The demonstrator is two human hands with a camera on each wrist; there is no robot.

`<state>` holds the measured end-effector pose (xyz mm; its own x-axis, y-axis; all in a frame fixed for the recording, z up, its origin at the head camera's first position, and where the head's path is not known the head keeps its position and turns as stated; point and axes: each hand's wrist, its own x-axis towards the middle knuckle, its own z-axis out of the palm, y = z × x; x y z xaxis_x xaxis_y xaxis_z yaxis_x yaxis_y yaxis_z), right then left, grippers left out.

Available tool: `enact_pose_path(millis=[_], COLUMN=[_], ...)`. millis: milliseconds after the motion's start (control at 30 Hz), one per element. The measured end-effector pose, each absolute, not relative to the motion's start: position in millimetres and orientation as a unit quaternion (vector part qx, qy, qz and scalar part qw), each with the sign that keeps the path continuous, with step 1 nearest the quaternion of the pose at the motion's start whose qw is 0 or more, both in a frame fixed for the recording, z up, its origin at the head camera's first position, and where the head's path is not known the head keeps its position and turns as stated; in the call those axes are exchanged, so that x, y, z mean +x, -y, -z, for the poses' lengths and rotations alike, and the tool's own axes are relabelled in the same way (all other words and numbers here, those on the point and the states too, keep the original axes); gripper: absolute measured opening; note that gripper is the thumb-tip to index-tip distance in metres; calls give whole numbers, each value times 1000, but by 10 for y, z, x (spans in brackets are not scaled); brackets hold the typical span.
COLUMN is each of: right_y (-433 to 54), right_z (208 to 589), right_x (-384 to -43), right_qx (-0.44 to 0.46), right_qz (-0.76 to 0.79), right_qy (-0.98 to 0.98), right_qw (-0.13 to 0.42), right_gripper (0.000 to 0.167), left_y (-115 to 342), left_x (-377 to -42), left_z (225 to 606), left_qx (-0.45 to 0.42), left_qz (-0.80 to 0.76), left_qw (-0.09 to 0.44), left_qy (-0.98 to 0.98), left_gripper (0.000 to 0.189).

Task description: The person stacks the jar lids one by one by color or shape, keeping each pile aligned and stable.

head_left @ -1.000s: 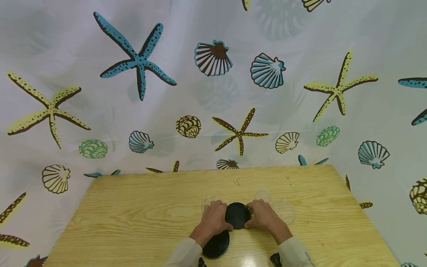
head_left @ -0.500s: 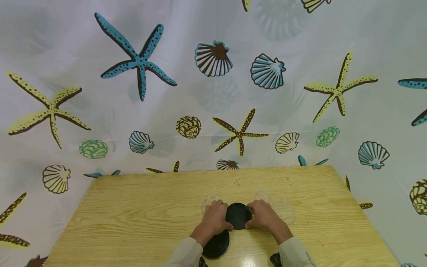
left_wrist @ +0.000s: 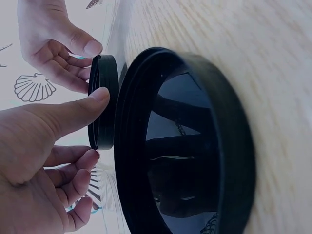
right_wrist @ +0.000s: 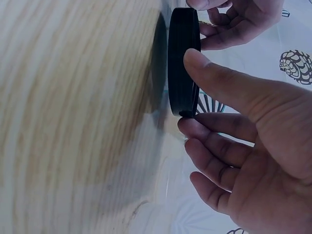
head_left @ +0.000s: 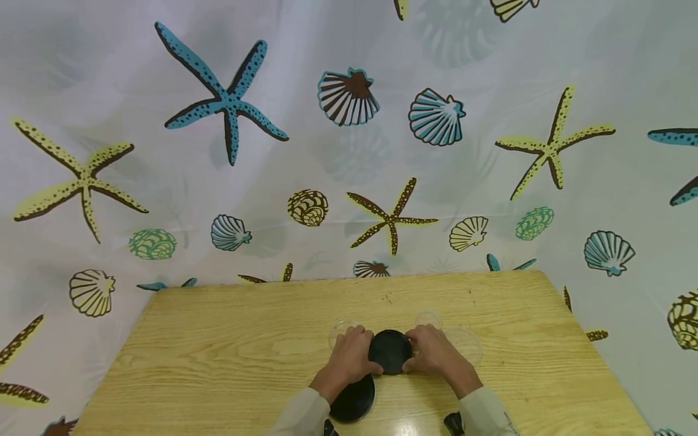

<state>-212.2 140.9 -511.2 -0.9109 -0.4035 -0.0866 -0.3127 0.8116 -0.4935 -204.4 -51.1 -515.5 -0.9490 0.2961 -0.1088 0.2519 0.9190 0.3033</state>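
Observation:
Both hands hold a small black round lid (head_left: 390,352) by its opposite edges. My left hand (head_left: 351,353) pinches its left side, with thumb in front and fingers behind. On the other side my right hand (head_left: 434,351) pinches it in the same way. A dark shadow beneath the small lid (right_wrist: 179,83) in the right wrist view shows it a little above the table. Under the left wrist lies a larger black round lid (head_left: 354,401), hollow side up, with a raised rim and a glossy inside.
Clear, thin round pieces lie on the wooden table (head_left: 229,357): one clear disc (head_left: 336,332) behind the left hand, a small clear disc (head_left: 428,317) behind the right, and a larger clear disc (head_left: 470,346) to its right. A shell-patterned curtain (head_left: 305,157) hangs behind.
The small lid and the right hand have shifted very slightly to the right. Both hands keep their hold, and the other pieces stay in place.

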Motion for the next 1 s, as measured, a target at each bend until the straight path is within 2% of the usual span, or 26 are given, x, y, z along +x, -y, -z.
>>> enact_pose_path(millis=[267, 1000], right_y=[-1411, -1373], right_z=[5075, 4942], right_x=[-2096, -2085], right_qx=[-194, -211], right_qz=[243, 255], right_qy=[-947, -940], right_qw=[85, 86], right_gripper=[49, 49], left_y=[548, 684], left_x=[-2027, -1949], left_z=[5121, 5039], left_qx=[143, 138], left_qz=[-160, -215], left_qw=[64, 39], left_qy=[-975, -966], left_gripper=[62, 58])
